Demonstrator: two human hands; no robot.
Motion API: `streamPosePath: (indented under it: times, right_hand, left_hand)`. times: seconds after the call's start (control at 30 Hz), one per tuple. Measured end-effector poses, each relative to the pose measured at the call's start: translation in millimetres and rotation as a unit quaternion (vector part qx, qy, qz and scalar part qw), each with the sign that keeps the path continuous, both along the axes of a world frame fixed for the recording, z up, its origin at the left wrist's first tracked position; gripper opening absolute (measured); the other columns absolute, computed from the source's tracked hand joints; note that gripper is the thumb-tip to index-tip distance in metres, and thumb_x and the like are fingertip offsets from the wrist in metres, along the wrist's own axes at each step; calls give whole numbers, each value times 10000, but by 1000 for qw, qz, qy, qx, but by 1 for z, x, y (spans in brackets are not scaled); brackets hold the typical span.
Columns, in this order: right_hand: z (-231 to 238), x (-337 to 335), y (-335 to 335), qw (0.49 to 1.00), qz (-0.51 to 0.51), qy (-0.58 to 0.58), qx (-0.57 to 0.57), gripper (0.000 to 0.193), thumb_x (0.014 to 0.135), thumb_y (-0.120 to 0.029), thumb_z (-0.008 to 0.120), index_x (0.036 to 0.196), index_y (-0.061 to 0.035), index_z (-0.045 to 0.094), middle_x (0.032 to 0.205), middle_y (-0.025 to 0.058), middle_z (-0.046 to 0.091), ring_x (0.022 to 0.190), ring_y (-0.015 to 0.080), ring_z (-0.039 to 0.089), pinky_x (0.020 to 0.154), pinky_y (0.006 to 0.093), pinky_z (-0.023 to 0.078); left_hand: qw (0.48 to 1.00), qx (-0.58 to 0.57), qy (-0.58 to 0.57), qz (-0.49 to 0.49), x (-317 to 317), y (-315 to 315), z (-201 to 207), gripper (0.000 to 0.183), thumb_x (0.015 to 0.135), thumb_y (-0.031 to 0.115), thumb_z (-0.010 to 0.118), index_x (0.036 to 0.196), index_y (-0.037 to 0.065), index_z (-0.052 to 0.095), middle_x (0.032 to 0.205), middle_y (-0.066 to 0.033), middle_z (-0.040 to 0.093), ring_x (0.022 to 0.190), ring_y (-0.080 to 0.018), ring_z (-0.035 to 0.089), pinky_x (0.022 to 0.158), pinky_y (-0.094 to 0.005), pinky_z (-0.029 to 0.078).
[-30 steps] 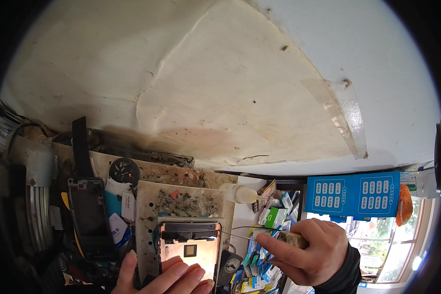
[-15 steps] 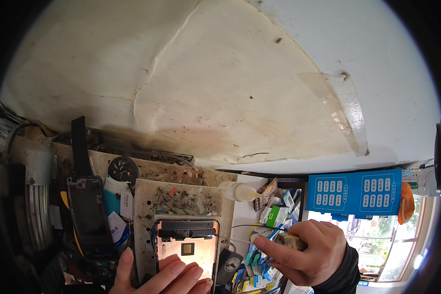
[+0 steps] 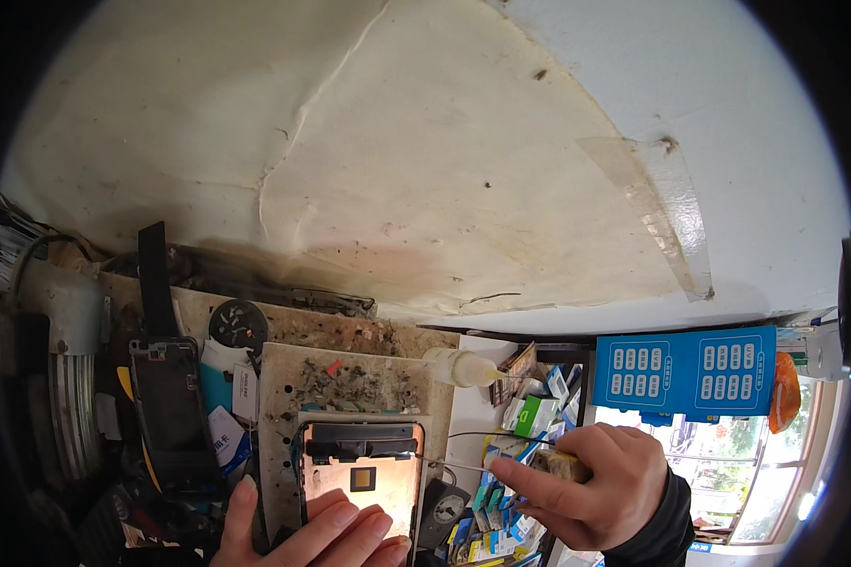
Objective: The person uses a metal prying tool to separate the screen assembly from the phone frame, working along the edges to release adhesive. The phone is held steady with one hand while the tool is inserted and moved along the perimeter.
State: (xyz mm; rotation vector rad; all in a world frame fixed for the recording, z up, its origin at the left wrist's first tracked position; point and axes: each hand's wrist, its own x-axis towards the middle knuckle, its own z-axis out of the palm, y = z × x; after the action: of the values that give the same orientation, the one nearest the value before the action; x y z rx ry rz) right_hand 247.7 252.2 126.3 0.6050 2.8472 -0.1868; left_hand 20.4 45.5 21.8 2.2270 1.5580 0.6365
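Observation:
A phone screen panel (image 3: 402, 477), its coppery back facing up with a black strip across the top, lies on a dirty perforated plate (image 3: 279, 416). My left hand (image 3: 317, 541) rests over its lower part, fingers flat on it and thumb spread to the left. In my right hand (image 3: 619, 482) is a thin metal pick (image 3: 465, 466) with a worn, stained yellowish handle, the index finger stretched along it. The tip reaches the panel's upper right edge; whether it is under the edge I cannot tell.
A black phone frame (image 3: 168, 406) lies to the left beside cards. Behind the plate is a needle-tipped bottle (image 3: 461, 368). Small boxes (image 3: 515, 491) crowd the right, below a blue printed sheet (image 3: 686, 375). A pale stained wall (image 3: 425, 170) rises behind.

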Motion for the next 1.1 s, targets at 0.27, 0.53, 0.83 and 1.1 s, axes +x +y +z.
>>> streamPosePath:
  times: [0.27, 0.53, 0.83, 1.1]
  right_hand:
    - [-1, 2, 2, 1000, 1, 9, -13, 564, 672, -309, 884, 1227, -296, 789, 783, 73, 578, 547, 189, 573, 473, 323, 442]
    - [-2, 3, 2, 1000, 5, 12, -12, 559, 666, -312, 882, 1218, -293, 795, 776, 75, 578, 540, 187, 565, 472, 320, 440]
    - [-1, 3, 1, 1000, 2, 8, -20, 577, 647, -318, 879, 1217, -294, 799, 759, 66, 567, 536, 180, 556, 472, 314, 432]
    - [-1, 3, 0, 1000, 5, 10, -13, 573, 651, -329, 883, 1217, -298, 798, 740, 63, 563, 525, 166, 560, 463, 314, 429]
  left_hand:
    - [1000, 0, 1, 3, 1, -1, 0, 857, 943, 821, 380, 1464, 181, 609, 1554, -63, 528, 1488, -271, 433, 1185, -766, 98]
    - [1000, -1, 0, 5, 1, -1, -1, 857, 942, 818, 388, 1476, 181, 597, 1556, -64, 525, 1490, -271, 431, 1180, -773, 96]
    - [1000, 1, -3, 7, 2, -1, -2, 852, 942, 813, 395, 1467, 176, 605, 1548, -66, 535, 1490, -271, 432, 1180, -772, 97]
    - [1000, 7, -4, 8, 2, -1, -2, 839, 950, 807, 389, 1449, 173, 618, 1541, -65, 542, 1488, -272, 434, 1184, -767, 94]
